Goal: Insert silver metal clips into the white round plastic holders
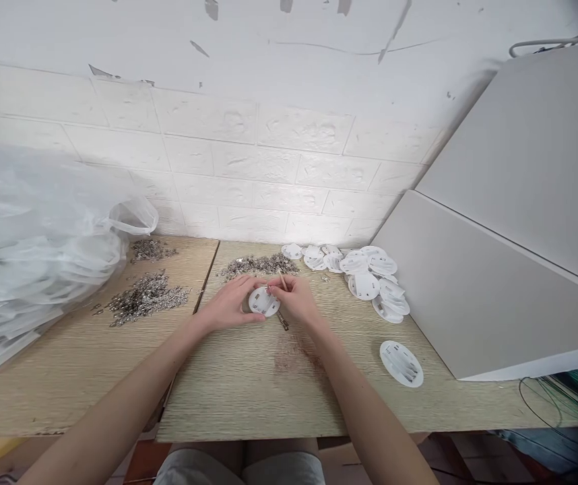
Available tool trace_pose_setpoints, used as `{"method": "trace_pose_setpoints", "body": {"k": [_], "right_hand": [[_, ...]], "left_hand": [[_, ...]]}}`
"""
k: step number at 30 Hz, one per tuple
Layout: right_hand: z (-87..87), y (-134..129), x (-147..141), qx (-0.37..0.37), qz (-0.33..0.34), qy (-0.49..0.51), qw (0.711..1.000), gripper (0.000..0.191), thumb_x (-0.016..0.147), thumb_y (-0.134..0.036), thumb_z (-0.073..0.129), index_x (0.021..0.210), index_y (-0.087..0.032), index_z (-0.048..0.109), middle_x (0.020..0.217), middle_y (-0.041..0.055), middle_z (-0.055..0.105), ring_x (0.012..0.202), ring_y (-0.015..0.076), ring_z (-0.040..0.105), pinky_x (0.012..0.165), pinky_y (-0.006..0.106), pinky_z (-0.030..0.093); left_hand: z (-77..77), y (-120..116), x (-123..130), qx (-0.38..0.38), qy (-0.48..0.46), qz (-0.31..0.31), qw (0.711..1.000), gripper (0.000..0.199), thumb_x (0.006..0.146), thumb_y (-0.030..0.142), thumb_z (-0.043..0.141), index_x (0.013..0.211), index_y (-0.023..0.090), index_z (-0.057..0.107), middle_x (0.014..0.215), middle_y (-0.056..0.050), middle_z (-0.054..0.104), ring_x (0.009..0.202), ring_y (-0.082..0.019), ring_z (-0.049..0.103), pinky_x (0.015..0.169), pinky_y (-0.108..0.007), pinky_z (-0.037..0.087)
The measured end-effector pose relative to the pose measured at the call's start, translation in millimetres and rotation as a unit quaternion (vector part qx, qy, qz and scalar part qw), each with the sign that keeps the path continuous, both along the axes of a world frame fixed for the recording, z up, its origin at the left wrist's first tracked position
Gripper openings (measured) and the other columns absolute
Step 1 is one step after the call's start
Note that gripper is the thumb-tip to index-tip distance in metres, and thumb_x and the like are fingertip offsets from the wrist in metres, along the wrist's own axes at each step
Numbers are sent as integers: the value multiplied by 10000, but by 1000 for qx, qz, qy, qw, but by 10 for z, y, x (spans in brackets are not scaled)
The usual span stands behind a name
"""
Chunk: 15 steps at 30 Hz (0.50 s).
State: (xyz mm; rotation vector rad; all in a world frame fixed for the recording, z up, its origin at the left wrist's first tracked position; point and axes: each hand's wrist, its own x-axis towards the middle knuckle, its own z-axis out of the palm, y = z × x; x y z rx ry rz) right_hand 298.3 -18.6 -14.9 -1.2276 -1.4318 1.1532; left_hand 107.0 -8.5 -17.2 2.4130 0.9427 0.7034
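Note:
A white round plastic disc [263, 302] with small metal pieces on it is held at the middle of the table. My left hand [231, 304] grips its left side, fingers at the top edge and thumb at the bottom. Over the disc's right side, my right hand [295, 298] is closed around a thin stick-like tool [283, 280], its fingertips close to the disc's surface. What the fingertips pinch besides the tool is too small to tell. Just below the disc's right edge lies a small dark metal strip [283, 320]. Behind my hands is a pile of small metal parts [259, 265].
More metal parts [147, 296] lie in piles on the left table. A large plastic bag of white discs [41, 269] fills the far left. Several white discs [364, 285] are heaped at the back right; one disc [401, 364] lies nearer. A grey panel [501, 269] borders the right.

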Motion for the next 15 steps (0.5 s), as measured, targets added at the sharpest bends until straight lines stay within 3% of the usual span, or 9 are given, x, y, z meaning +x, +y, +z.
{"method": "trace_pose_setpoints", "body": {"k": [3,6,10,15], "right_hand": [[-20,-3,-12,22,-9,-46,999,133,687,-258,607,739,-156,676,662,14,622,593,125,525,538,249,390],[-20,-5,-6,17,2,-29,999,119,691,-250,600,730,-163,672,699,25,638,626,137,552,564,259,421],[-34,9,17,-16,0,18,1000,119,679,-285,643,712,-172,658,697,34,637,649,156,573,595,282,455],[-56,36,49,-35,-15,43,998,154,676,-293,658,757,-162,670,761,51,665,677,155,580,631,288,456]], "left_hand": [[-2,-6,19,-17,-30,7,999,563,718,439,740,1213,249,548,1205,-80,602,1126,-304,537,918,-437,445],[13,-35,60,-81,-90,12,993,559,733,410,737,1223,249,522,1259,-86,586,1115,-287,573,918,-452,477],[22,-75,141,-214,-214,11,953,610,698,333,778,1222,234,480,1230,-97,607,1106,-260,613,956,-463,496],[-9,-55,190,-264,-300,27,916,589,654,289,816,1141,209,494,1179,-99,604,1091,-240,622,991,-452,484]]}}
